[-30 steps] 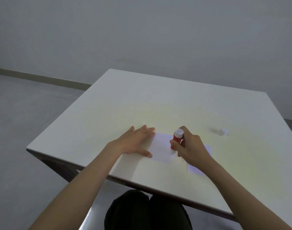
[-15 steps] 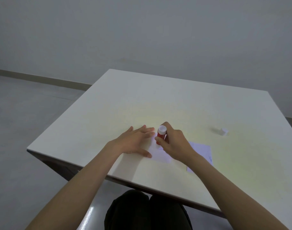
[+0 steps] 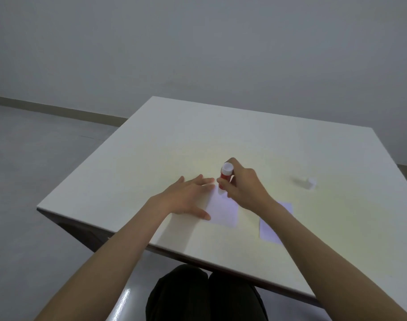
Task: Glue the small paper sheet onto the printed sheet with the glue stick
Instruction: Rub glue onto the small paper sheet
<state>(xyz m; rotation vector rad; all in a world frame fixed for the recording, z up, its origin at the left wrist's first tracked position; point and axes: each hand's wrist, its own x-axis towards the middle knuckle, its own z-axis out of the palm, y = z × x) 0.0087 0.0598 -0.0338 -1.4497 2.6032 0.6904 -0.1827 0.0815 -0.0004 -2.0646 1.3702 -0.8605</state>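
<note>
The right hand [image 3: 240, 187] is closed around the glue stick [image 3: 225, 176], a red barrel with a white end uppermost, held near-upright with a slight tilt; its lower end meets the far edge of a white paper sheet [image 3: 223, 210] that lies flat on the table [image 3: 174, 140]. The left hand [image 3: 188, 196] lies flat and spread, palm down, fingers extended; its fingertips and thumb rest on the left edge of that sheet, pinning it. A second white sheet [image 3: 270, 225] lies to the right of the first, apart from it, with a strip of bare tabletop between them; the right forearm crosses over its far portion. Print cannot be made out on either sheet, so which one is the small sheet and which the printed sheet cannot be told. A small white cap [image 3: 311, 183] lies on the table well to the right of the right hand, clear of both sheets. Both sheets sit near the table's front edge, the right one closer to it. The far half of the tabletop and the area left of the left hand are bare. The left front corner of the table lies well left of the left hand.
</note>
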